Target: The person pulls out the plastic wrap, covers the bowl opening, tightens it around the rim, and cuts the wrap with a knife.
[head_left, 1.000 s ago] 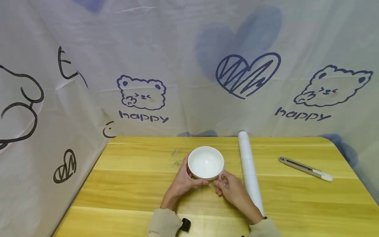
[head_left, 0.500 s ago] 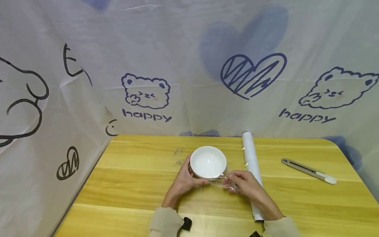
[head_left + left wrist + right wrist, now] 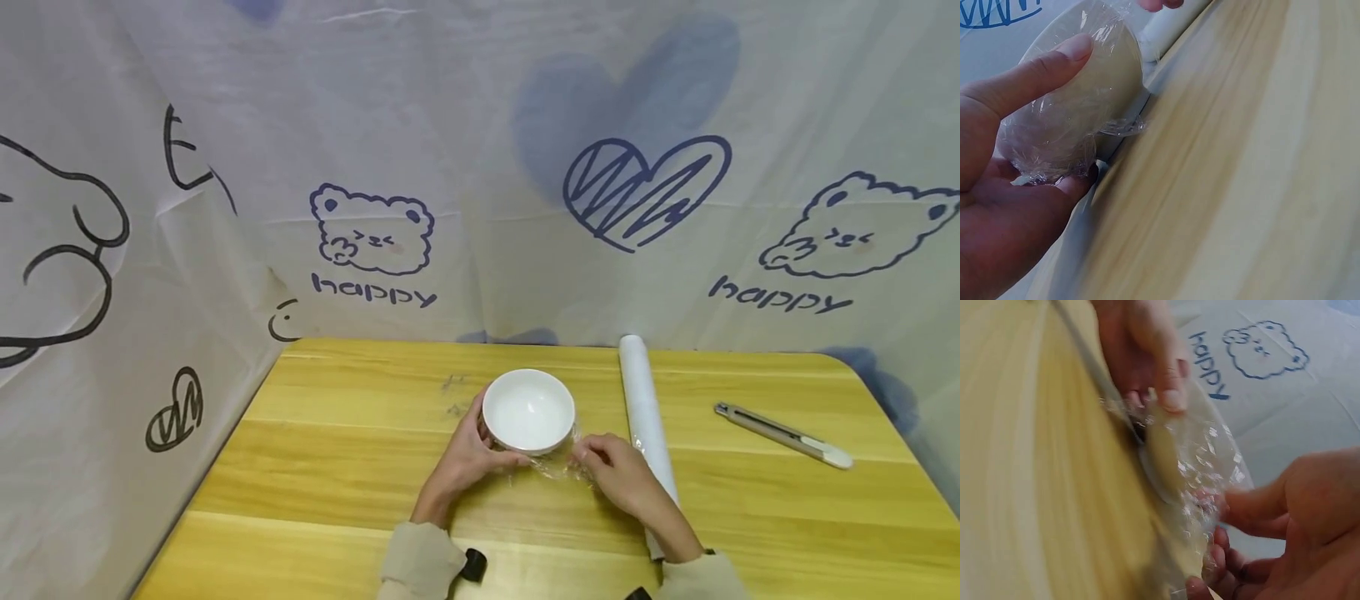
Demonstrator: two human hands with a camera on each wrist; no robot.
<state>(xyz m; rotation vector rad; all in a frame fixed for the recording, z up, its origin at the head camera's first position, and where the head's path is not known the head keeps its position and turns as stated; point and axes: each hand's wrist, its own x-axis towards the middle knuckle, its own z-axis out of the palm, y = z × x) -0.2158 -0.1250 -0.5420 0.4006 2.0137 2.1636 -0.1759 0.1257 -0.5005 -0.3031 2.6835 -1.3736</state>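
Note:
A white bowl (image 3: 528, 410) stands in the middle of the head view, its mouth facing up. Crinkled clear cling film (image 3: 1054, 134) covers its outer side in the left wrist view. My left hand (image 3: 467, 457) grips the bowl from the left, thumb across the near side and fingers round and beneath it. To the right of the bowl, my right hand (image 3: 618, 477) pinches a loose edge of the film between thumb and fingers. In the right wrist view, film (image 3: 1210, 453) stretches between both hands along the bowl's wall. The right fingertips are partly blurred there.
Just right of my right hand lies a white roll of cling film (image 3: 643, 400), its near end partly behind the forearm. A utility knife (image 3: 783, 435) lies farther right on the wooden table (image 3: 315, 467). A printed cloth (image 3: 480, 167) hangs behind the table.
My right hand has moved right, away from the bowl's near side, drawing the film out with it. The left hand keeps its grip. The head view has shifted slightly.

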